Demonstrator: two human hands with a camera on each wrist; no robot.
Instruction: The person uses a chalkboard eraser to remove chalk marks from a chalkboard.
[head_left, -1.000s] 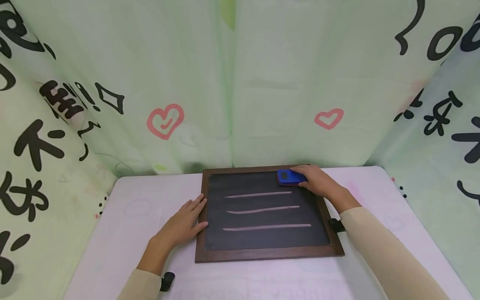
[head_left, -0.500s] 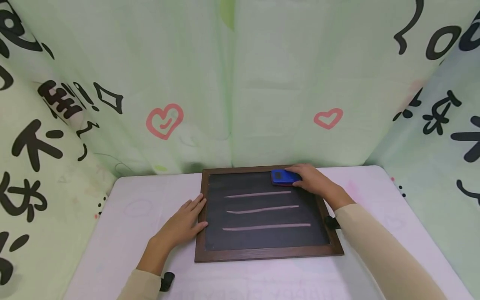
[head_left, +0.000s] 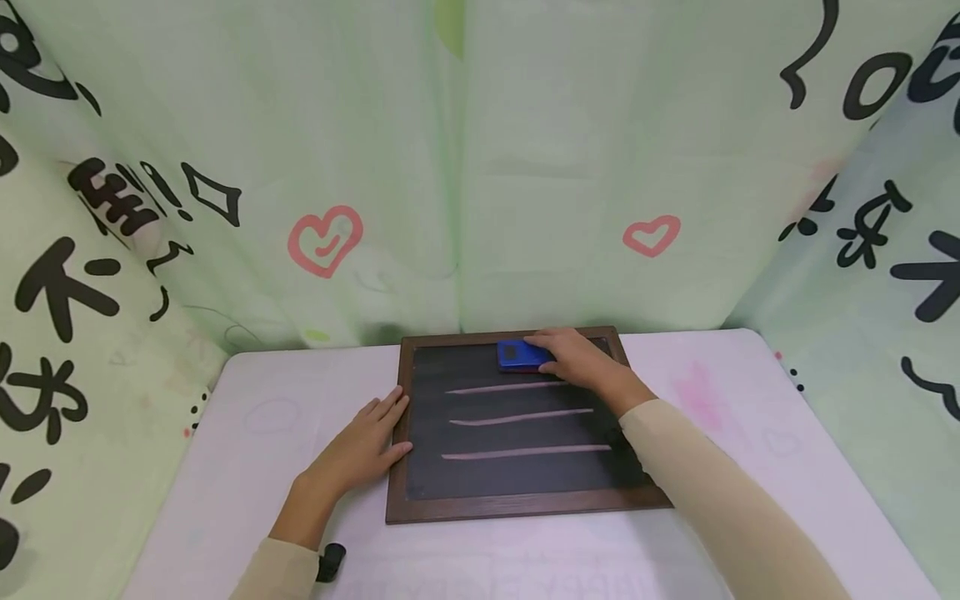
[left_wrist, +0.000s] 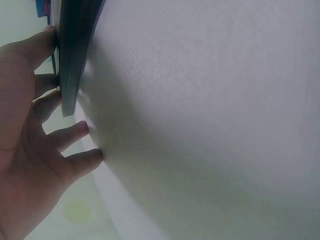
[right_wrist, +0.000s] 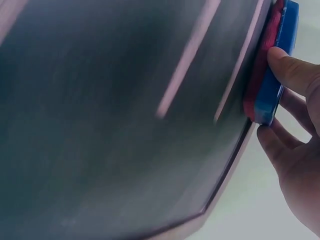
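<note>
A small blackboard [head_left: 480, 479] with a brown wooden frame lies on the table, bearing three pinkish chalk lines, the lowest being a long chalk line [head_left: 525, 452]. My right hand [head_left: 581, 362] grips a blue blackboard eraser [head_left: 519, 356] near the board's top edge, above the uppermost line. In the right wrist view the eraser's red felt side [right_wrist: 261, 75] faces the board, and the thumb and fingers hold its blue body. My left hand [head_left: 360, 450] rests against the frame's left side with fingers extended. The left wrist view shows the thumb and some fingers touching the frame's edge [left_wrist: 75, 55].
The table [head_left: 300, 383] has a pale cloth with faint pink marks. A light green curtain [head_left: 540, 167] with black characters and red hearts stands behind and at both sides. My right forearm covers the board's lower right part.
My right hand has slid the eraser leftward along the board's top part. My left hand stays against the frame. The head view has shifted slightly.
</note>
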